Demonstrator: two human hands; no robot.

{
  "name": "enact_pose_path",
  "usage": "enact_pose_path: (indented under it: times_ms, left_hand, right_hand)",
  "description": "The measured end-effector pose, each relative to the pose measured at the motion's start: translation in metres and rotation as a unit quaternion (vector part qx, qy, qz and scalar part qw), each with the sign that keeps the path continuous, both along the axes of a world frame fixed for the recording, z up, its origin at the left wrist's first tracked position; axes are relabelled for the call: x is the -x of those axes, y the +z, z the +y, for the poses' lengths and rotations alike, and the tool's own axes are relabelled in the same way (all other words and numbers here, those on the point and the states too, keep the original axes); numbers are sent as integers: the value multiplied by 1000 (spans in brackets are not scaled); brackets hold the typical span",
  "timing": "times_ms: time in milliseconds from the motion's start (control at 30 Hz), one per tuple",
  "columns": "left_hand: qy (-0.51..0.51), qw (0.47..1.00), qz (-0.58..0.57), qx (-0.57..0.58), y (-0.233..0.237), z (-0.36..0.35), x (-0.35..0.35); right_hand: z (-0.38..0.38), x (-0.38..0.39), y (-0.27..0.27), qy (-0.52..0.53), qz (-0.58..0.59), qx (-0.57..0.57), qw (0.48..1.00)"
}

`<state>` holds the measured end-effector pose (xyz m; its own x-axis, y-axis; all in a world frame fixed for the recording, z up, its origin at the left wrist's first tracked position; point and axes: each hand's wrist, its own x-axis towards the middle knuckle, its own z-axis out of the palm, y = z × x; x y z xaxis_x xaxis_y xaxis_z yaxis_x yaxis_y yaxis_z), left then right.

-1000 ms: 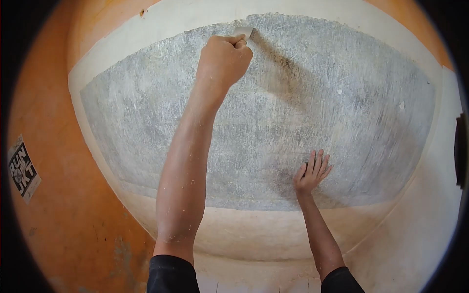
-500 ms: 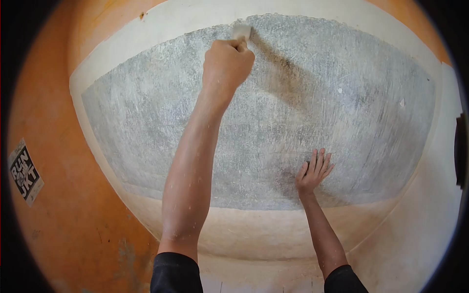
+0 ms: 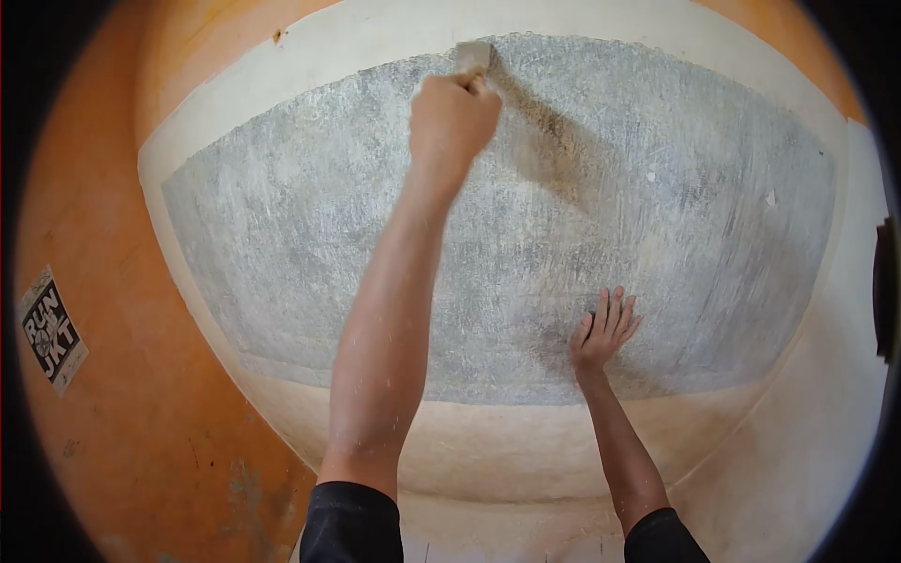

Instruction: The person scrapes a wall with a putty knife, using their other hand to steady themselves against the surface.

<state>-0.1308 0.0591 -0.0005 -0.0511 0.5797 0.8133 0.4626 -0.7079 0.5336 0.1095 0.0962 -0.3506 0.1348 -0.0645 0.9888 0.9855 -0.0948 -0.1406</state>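
My left hand point(image 3: 454, 117) is raised high and closed around a scraper point(image 3: 474, 56), whose flat blade lies at the upper edge of the grey patch point(image 3: 310, 225) on the wall. The handle is mostly hidden in my fist. Lower right, my right hand point(image 3: 603, 336) rests on the same grey surface with fingers spread. A small dark thing or shadow shows beside its thumb; I cannot tell which.
Cream wall point(image 3: 526, 450) borders the grey patch below and above. On the orange wall point(image 3: 141, 375) at left is a black and white sticker point(image 3: 53, 330). A dark object point(image 3: 884, 291) stands at the far right edge.
My left hand and the scraper have moved slightly to the right along the upper edge of the grey patch. My right hand has stayed in place.
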Motion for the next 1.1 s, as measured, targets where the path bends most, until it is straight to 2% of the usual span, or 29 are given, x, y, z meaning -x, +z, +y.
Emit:
enact_pose_path:
  times_ms: [67, 133, 200, 233, 267, 333, 367, 467, 533, 600, 667, 800, 867, 933, 1000, 1067, 1100]
  left_hand:
    - [-40, 997, -15, -68, 9, 8, 4]
    - [-24, 999, -30, -26, 0, 4, 5]
    - [-33, 997, -5, -75, -5, 1, 10]
    - [-35, 999, -4, 33, 3, -9, 13]
    - [-37, 999, -4, 34, 4, -2, 13]
    - [-58, 995, -29, -79, 11, 5, 14]
    - [-20, 999, -17, -38, 9, 8, 13]
    - [-5, 1000, 9, 21, 4, -12, 10]
    - [-32, 999, 12, 1, 15, -2, 18]
    - [-53, 998, 16, -7, 7, 7, 20]
    - [48, 996, 36, -72, -6, 14, 7]
    - [-22, 1000, -12, -10, 12, -1, 3]
    - [-38, 999, -29, 1, -1, 1, -3]
    - [9, 996, -15, -93, -28, 10, -9]
    - [4, 993, -1, -115, -44, 27, -7]
    - [-20, 996, -2, -88, -41, 35, -7]
    - [-17, 997, 0, -78, -17, 25, -10]
  right_hand:
    - [1, 1, 0, -3, -4, -4, 1000]
    - [1, 1, -4, -1, -4, 0, 1000]
    - [6, -1, 1, -3, -5, -12, 1000]
    - [6, -1, 0, -4, -4, -10, 1000]
    - [4, -1, -3, -4, -4, -5, 1000]
    - [6, -3, 3, 0, -10, -8, 1000]
    - [3, 0, -1, 3, -9, -10, 1000]
    - [2, 0, -1, -6, -9, -1, 1000]
    - [3, -3, 1, -7, -10, -5, 1000]
    - [0, 1, -6, -2, -10, 1, 1000]
    - [1, -1, -2, -7, -19, 7, 1000]
    - [4, -5, -2, -15, -15, -1, 1000]
    - [3, -3, -4, -1, -17, 1, 1000]
    - [0, -1, -1, 8, -11, 7, 1000]
    - [-3, 1, -4, 14, 2, 15, 1000]
    - [-1, 0, -5, 21, 9, 9, 1000]
    - [1, -2, -5, 22, 5, 1, 1000]
